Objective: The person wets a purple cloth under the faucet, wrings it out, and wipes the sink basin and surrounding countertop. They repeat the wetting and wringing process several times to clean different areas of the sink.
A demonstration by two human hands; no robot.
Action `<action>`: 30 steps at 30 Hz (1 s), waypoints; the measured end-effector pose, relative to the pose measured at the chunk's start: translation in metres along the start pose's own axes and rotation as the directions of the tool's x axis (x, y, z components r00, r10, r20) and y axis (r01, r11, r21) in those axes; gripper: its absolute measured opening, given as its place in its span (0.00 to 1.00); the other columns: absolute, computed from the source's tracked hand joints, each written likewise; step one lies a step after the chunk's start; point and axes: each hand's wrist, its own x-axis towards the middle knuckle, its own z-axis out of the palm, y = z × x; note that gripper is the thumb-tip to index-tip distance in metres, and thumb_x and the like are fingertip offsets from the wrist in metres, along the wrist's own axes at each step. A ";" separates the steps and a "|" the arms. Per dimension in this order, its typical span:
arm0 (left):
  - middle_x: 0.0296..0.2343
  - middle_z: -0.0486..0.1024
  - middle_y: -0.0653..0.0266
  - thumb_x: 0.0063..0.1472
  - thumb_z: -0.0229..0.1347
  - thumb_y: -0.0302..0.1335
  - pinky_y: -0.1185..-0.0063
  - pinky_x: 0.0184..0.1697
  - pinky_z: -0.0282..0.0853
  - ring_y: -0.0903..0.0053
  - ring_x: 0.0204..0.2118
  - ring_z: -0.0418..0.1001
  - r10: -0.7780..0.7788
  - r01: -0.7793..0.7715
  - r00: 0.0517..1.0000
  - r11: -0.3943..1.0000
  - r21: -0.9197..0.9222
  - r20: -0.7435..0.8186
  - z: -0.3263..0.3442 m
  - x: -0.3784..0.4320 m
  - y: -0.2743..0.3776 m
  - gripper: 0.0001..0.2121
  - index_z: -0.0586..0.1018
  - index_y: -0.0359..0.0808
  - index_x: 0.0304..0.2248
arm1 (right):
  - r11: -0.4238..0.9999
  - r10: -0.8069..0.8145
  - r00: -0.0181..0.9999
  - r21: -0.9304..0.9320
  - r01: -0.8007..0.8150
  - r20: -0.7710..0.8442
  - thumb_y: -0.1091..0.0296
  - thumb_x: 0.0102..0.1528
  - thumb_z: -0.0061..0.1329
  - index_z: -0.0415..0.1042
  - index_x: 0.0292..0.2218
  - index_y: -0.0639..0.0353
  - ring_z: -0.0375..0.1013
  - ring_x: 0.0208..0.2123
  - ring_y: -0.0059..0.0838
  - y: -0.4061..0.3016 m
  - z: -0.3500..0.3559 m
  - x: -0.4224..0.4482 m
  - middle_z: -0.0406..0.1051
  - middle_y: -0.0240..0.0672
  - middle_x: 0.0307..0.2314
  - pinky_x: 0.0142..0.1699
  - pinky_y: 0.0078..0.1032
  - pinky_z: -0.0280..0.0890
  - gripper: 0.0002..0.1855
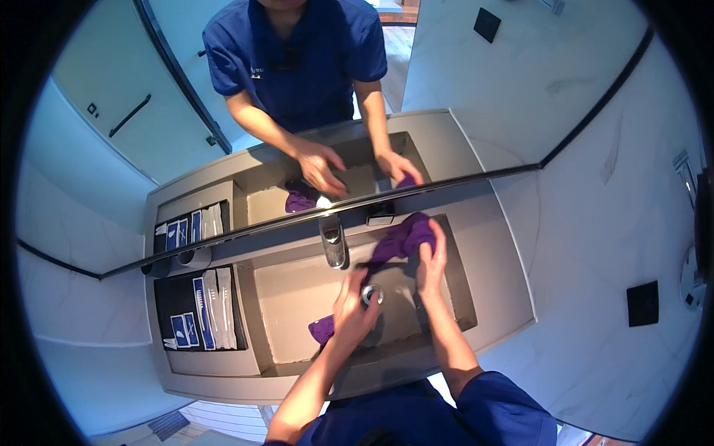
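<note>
My right hand (434, 256) grips a bunched purple cloth (411, 237) at the right back of the sink basin (295, 284). A twisted tail of this cloth runs down leftward to the fingertips of my left hand (356, 309), which hovers over the chrome drain (372, 295) with thumb and fingers apart. Whether those fingertips pinch the tail is unclear. A second piece of purple cloth (322, 330) lies in the basin beside my left wrist, partly hidden by it. The chrome faucet (333, 245) stands between the cloth and the basin's left part.
A black tray (178, 298) with several flat white and blue packets (215, 306) rests on the counter left of the basin. Behind the faucet runs the mirror's lower edge (251, 226), with a small dark box (380, 216) under it. A cup (195, 257) stands at the back left.
</note>
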 end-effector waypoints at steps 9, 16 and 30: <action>0.53 0.60 0.44 0.51 0.58 0.24 0.65 0.59 0.58 0.51 0.56 0.60 -0.195 0.180 0.973 0.975 0.130 0.121 0.082 0.037 -0.054 0.28 0.65 0.28 0.52 | 0.730 -0.319 0.921 -0.562 0.388 0.223 0.80 0.47 0.48 0.64 0.54 0.62 0.64 0.50 0.49 0.084 -0.020 0.038 0.66 0.47 0.45 0.60 0.43 0.54 0.30; 0.39 0.73 0.52 0.51 0.57 0.21 0.72 0.49 0.68 0.61 0.42 0.74 -0.666 0.665 0.729 0.744 0.066 0.158 0.045 -0.013 -0.092 0.15 0.74 0.31 0.41 | 0.985 -0.156 0.897 -0.003 0.173 0.414 0.81 0.50 0.44 0.56 0.58 0.66 0.65 0.51 0.53 0.020 0.058 -0.027 0.66 0.53 0.46 0.58 0.40 0.58 0.33; 0.38 0.75 0.60 0.65 0.52 0.37 0.69 0.38 0.77 0.71 0.36 0.77 -0.742 0.582 0.578 0.083 -0.809 0.340 -0.004 0.008 -0.108 0.16 0.68 0.37 0.47 | 0.953 0.109 0.836 0.181 -0.241 0.538 0.83 0.47 0.38 0.63 0.52 0.67 0.68 0.50 0.29 -0.007 0.070 -0.048 0.70 0.40 0.45 0.58 0.25 0.59 0.28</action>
